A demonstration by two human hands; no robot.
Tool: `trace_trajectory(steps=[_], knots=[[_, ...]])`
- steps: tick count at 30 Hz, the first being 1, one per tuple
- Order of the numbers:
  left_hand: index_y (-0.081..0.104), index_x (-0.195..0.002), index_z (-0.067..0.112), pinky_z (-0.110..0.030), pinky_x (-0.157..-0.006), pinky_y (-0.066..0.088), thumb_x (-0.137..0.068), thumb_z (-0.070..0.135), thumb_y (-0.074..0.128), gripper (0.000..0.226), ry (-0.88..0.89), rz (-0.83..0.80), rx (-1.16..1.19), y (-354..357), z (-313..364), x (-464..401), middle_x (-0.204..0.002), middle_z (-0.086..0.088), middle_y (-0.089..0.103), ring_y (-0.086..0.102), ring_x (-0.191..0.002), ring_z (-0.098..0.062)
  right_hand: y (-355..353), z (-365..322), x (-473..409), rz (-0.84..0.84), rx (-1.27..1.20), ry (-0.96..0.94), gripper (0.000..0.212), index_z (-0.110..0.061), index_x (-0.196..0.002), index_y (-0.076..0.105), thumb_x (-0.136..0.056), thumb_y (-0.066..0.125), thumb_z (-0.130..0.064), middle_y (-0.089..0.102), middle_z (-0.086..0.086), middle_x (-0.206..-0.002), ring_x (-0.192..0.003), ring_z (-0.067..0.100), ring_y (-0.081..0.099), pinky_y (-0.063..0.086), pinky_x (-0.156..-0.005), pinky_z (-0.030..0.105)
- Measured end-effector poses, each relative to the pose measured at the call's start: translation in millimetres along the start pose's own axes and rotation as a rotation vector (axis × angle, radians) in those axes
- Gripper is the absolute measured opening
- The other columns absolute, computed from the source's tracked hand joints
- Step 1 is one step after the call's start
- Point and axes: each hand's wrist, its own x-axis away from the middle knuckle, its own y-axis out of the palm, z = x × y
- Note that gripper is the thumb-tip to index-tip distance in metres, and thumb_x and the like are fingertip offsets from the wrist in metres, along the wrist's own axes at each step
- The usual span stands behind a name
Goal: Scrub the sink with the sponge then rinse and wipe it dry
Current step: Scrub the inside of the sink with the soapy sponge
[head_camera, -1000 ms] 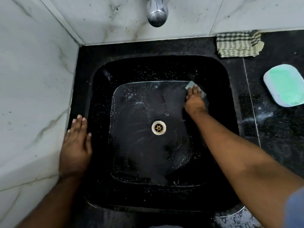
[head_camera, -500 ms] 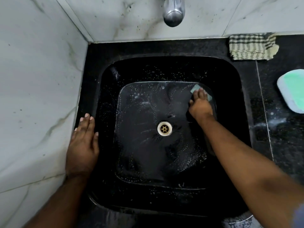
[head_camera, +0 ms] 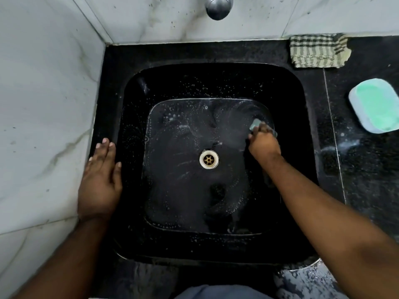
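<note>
Marble wall (head_camera: 43,104) runs down the left side. Just beside it the left hand (head_camera: 100,180) lies flat on the black tabletop (head_camera: 112,67) at the left rim of the sink (head_camera: 133,98), fingers straight and together, its grip holding nothing. The sink's flat floor is streaked with suds, the brass drain (head_camera: 208,159) at its middle and the chrome tap (head_camera: 218,6) above the far edge. Right of the drain, the right hand (head_camera: 263,141) has its grip curled round the sponge (head_camera: 255,123), pressing it on the floor near the far right corner. Farther right on the tabletop, a checked cloth (head_camera: 318,50) lies by the far wall, with a soap dish (head_camera: 376,105) nearer.
</note>
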Motion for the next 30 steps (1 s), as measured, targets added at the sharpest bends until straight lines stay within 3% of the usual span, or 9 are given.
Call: trace_trajectory(steps=[2,8,11,14,17,21,24,27,30], knots=[[0.039,-0.152,0.01,-0.038,-0.123,0.021,-0.1,0.026,0.037,0.054,-0.002,0.013,0.024,-0.4,0.0,1.1,-0.162,-0.004,0.03,0.025,-0.151,-0.02,4.3,-9.1,-19.2,0.001,-0.021,-0.035,0.06,0.0,-0.15,0.032,-0.098,0.021,-0.029,0.023,0.024,-0.158,-0.143,0.039,0.028,0.027,-0.118,0.043],[0.042,-0.15,0.009,-0.039,-0.122,0.023,-0.101,0.025,0.04,0.052,0.012,0.046,0.058,0.1,0.7,0.3,-0.161,-0.006,0.033,0.027,-0.15,-0.021,31.9,-10.7,75.6,-0.164,0.065,-0.272,0.056,-0.003,-0.154,0.023,-0.103,0.038,-0.02,0.017,0.018,-0.162,-0.146,0.033,0.026,0.024,-0.12,0.039],[0.041,-0.151,0.009,-0.04,-0.122,0.023,-0.102,0.013,0.048,0.049,0.004,0.043,0.06,0.6,2.1,-1.5,-0.161,-0.006,0.033,0.027,-0.15,-0.021,30.2,17.1,74.2,-0.079,0.118,-0.179,0.055,0.001,-0.154,0.018,-0.103,0.034,-0.013,0.015,0.023,-0.161,-0.148,0.035,0.022,0.02,-0.121,0.04],[0.041,-0.15,0.009,-0.039,-0.123,0.023,-0.102,0.01,0.05,0.05,-0.008,0.047,0.063,-1.3,2.0,0.9,-0.161,-0.006,0.033,0.027,-0.15,-0.021,6.9,-0.2,37.7,-0.074,0.14,-0.158,0.053,0.004,-0.153,0.013,-0.105,0.028,-0.012,0.011,0.026,-0.161,-0.149,0.039,0.015,0.015,-0.12,0.041],[0.043,-0.149,0.007,-0.037,-0.123,0.022,-0.102,0.009,0.05,0.048,-0.001,0.073,0.078,-2.4,4.1,3.8,-0.159,-0.008,0.035,0.029,-0.149,-0.022,12.3,-21.5,32.6,-0.077,0.078,-0.209,0.054,-0.004,-0.156,0.02,-0.105,0.035,-0.013,0.013,0.017,-0.164,-0.148,0.034,0.02,0.02,-0.118,0.037],[0.044,-0.148,0.007,-0.037,-0.123,0.022,-0.102,0.01,0.05,0.047,-0.001,0.085,0.086,-4.1,6.8,3.4,-0.159,-0.008,0.036,0.03,-0.149,-0.022,49.1,-9.5,101.9,-0.231,0.103,-0.357,0.053,-0.01,-0.155,0.025,-0.102,0.034,-0.012,0.02,0.011,-0.162,-0.145,0.034,0.03,0.035,-0.113,0.047],[0.043,-0.15,0.009,-0.036,-0.123,0.021,-0.103,0.012,0.049,0.048,-0.017,0.064,0.067,-4.8,8.1,3.2,-0.16,-0.006,0.035,0.028,-0.15,-0.021,48.7,23.4,113.4,-0.164,0.234,-0.336,0.05,-0.009,-0.154,0.025,-0.105,0.029,-0.01,0.023,0.014,-0.161,-0.138,0.033,0.042,0.046,-0.105,0.046],[0.042,-0.15,0.01,-0.036,-0.123,0.021,-0.102,0.012,0.048,0.048,-0.024,0.07,0.066,-5.4,8.1,2.1,-0.16,-0.006,0.034,0.027,-0.15,-0.02,21.6,25.2,75.7,-0.139,0.247,-0.197,0.044,-0.006,-0.147,0.04,-0.106,0.034,-0.021,0.039,0.018,-0.153,-0.133,0.036,0.046,0.04,-0.108,0.043],[0.042,-0.151,0.01,-0.035,-0.123,0.02,-0.103,0.013,0.048,0.049,-0.017,0.056,0.072,-4.4,8.4,-0.1,-0.16,-0.005,0.034,0.026,-0.15,-0.02,32.3,-1.4,54.8,-0.09,0.107,-0.256,0.046,-0.006,-0.146,0.042,-0.101,0.042,-0.012,0.03,0.013,-0.158,-0.142,0.034,0.034,0.031,-0.113,0.043]])
